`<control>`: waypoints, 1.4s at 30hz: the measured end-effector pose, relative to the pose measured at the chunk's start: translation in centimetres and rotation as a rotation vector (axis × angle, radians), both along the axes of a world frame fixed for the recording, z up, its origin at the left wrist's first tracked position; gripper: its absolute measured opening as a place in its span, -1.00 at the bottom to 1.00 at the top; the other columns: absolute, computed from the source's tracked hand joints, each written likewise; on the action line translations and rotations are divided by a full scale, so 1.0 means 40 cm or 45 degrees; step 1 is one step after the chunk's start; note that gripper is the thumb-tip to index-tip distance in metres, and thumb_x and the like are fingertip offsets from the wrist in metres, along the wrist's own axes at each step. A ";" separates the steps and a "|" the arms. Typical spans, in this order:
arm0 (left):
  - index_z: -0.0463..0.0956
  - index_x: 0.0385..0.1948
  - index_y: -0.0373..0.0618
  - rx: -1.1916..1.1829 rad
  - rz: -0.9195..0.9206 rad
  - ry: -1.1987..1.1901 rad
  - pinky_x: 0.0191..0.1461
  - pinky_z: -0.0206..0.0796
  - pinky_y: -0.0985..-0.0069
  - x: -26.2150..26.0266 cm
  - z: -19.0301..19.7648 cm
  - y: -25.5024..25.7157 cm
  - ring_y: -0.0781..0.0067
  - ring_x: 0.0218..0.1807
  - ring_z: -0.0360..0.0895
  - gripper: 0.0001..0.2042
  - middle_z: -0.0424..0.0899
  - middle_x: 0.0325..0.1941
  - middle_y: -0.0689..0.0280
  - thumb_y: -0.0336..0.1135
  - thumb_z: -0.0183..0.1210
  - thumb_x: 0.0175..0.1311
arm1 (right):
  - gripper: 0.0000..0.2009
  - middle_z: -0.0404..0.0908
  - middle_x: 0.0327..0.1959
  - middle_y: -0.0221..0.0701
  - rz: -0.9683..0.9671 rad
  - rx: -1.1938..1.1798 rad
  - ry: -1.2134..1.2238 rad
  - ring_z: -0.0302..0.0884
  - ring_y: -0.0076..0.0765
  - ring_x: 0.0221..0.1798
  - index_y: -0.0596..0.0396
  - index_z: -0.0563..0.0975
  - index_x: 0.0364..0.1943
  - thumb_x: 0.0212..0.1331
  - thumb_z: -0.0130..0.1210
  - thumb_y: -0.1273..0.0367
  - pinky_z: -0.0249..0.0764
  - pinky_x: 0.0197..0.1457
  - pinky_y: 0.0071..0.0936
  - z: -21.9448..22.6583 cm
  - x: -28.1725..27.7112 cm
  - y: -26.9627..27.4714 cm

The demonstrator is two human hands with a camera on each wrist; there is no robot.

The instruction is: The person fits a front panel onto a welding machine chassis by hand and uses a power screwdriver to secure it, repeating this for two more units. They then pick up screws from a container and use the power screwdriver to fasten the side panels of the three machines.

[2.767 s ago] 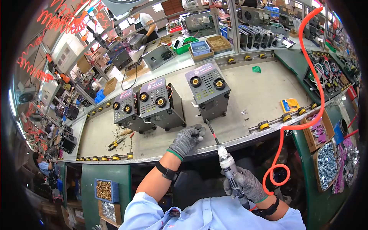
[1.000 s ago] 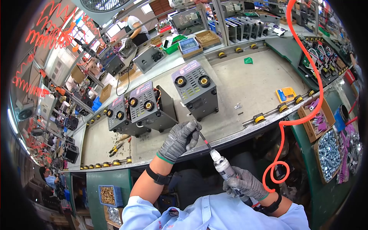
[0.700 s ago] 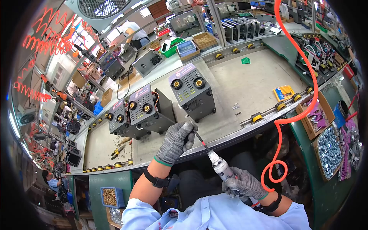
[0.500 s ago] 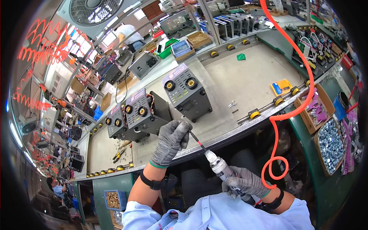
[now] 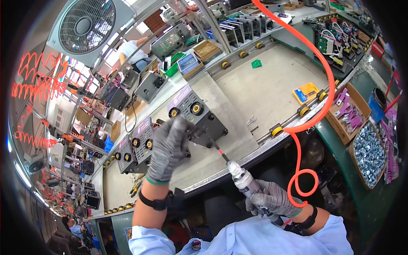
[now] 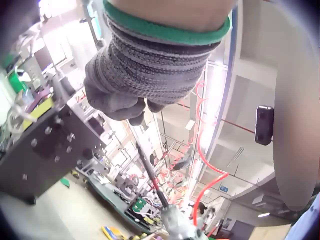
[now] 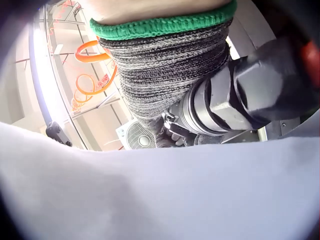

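Observation:
My gloved right hand (image 5: 276,199) grips a pneumatic screwdriver (image 5: 244,180), its long bit (image 5: 220,152) pointing up and away toward the front of the nearest dark metal case (image 5: 204,121). That case has two round black and brass sockets on its face. My gloved left hand (image 5: 168,148), blurred, is raised just left of the case and overlaps its edge in the head view. The left wrist view shows the left fingers (image 6: 120,105) bent above the bit; I cannot tell whether they hold something small. In the right wrist view the tool's black hose fitting (image 7: 225,100) shows beside the glove.
More dark cases (image 5: 142,136) stand left on the bench. An orange air hose (image 5: 327,85) loops down the right side. Further right are a box of purple parts (image 5: 350,112) and a tray of silver hardware (image 5: 369,153). A yellow pack (image 5: 306,93) lies near the rollers.
The left hand came to the bit tip, stayed there, and has now moved up and left away from it. The screwdriver stays in the right hand. The view has turned, so the cases appear further left.

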State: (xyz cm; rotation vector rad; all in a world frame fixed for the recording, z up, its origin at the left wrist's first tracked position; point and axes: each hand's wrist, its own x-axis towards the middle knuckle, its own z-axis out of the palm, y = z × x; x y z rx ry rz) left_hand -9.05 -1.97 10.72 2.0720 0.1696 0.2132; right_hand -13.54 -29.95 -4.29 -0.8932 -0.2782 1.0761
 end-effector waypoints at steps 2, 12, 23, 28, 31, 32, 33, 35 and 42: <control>0.62 -0.28 -0.21 0.214 0.077 -0.022 -0.53 0.25 0.43 0.085 0.022 0.008 0.49 -0.67 0.39 -0.55 0.51 -0.61 0.35 0.08 0.09 0.47 | -0.35 0.64 -0.31 -0.32 -0.013 -0.031 0.013 0.63 -0.51 -0.39 0.15 0.43 0.12 0.15 0.31 -0.05 0.57 -0.42 -0.56 0.001 0.012 0.005; 0.63 -0.50 -0.19 1.225 0.092 -0.187 -0.26 0.40 0.15 0.322 -0.057 0.027 0.01 -0.47 0.62 -0.55 0.63 -0.60 0.08 0.06 0.15 0.38 | -0.35 0.64 -0.36 -0.35 -0.085 -0.106 0.089 0.63 -0.53 -0.40 0.09 0.45 0.14 0.16 0.28 -0.10 0.59 -0.41 -0.58 -0.005 0.063 0.032; 0.62 -0.55 -0.17 1.158 0.087 -0.200 -0.34 0.43 0.24 0.324 -0.080 0.022 0.13 -0.55 0.63 -0.55 0.62 -0.66 0.14 0.06 0.19 0.35 | -0.38 0.64 -0.35 -0.34 -0.057 -0.114 0.114 0.63 -0.53 -0.41 0.10 0.45 0.12 0.15 0.31 -0.05 0.59 -0.41 -0.60 -0.001 0.098 0.035; 0.62 -0.56 -0.17 1.094 0.107 -0.213 -0.35 0.43 0.27 0.326 -0.087 0.026 0.22 -0.57 0.63 -0.55 0.62 -0.68 0.18 0.06 0.20 0.34 | -0.38 0.64 -0.36 -0.33 -0.057 -0.142 0.127 0.63 -0.52 -0.41 0.11 0.44 0.12 0.15 0.33 -0.02 0.59 -0.41 -0.60 0.012 0.092 0.031; 0.62 -0.55 -0.17 1.082 0.120 -0.234 -0.35 0.42 0.26 0.323 -0.090 0.026 0.18 -0.56 0.63 -0.56 0.62 -0.67 0.16 0.05 0.19 0.34 | -0.38 0.64 -0.36 -0.32 -0.073 -0.167 0.128 0.63 -0.51 -0.41 0.12 0.44 0.13 0.15 0.32 -0.02 0.59 -0.41 -0.59 0.014 0.085 0.032; 0.62 -0.55 -0.17 1.090 0.130 -0.230 -0.34 0.42 0.24 0.322 -0.089 0.024 0.15 -0.55 0.63 -0.56 0.62 -0.67 0.15 0.05 0.19 0.34 | -0.38 0.64 -0.37 -0.32 -0.089 -0.177 0.122 0.63 -0.50 -0.41 0.12 0.45 0.13 0.15 0.32 -0.02 0.59 -0.41 -0.59 0.015 0.084 0.031; 0.62 -0.54 -0.16 1.097 0.140 -0.228 -0.34 0.42 0.23 0.321 -0.087 0.023 0.13 -0.54 0.63 -0.57 0.62 -0.66 0.15 0.05 0.19 0.34 | -0.38 0.64 -0.37 -0.32 -0.087 -0.179 0.118 0.63 -0.50 -0.41 0.12 0.45 0.13 0.15 0.32 -0.02 0.59 -0.41 -0.59 0.015 0.085 0.032; 0.62 -0.54 -0.16 1.114 0.144 -0.255 -0.34 0.41 0.21 0.317 -0.086 0.021 0.10 -0.52 0.63 -0.57 0.63 -0.65 0.15 0.05 0.19 0.34 | -0.38 0.64 -0.37 -0.32 -0.111 -0.167 0.087 0.63 -0.49 -0.41 0.14 0.45 0.14 0.16 0.31 -0.02 0.58 -0.43 -0.58 0.015 0.090 0.035; 0.63 -0.55 -0.10 1.119 0.108 -0.299 -0.25 0.42 0.16 0.293 -0.083 0.015 0.10 -0.45 0.64 -0.55 0.64 -0.60 0.15 0.10 0.16 0.35 | -0.38 0.63 -0.37 -0.29 -0.053 -0.082 0.169 0.61 -0.45 -0.43 0.21 0.45 0.12 0.20 0.28 -0.02 0.58 -0.45 -0.54 0.058 0.092 0.018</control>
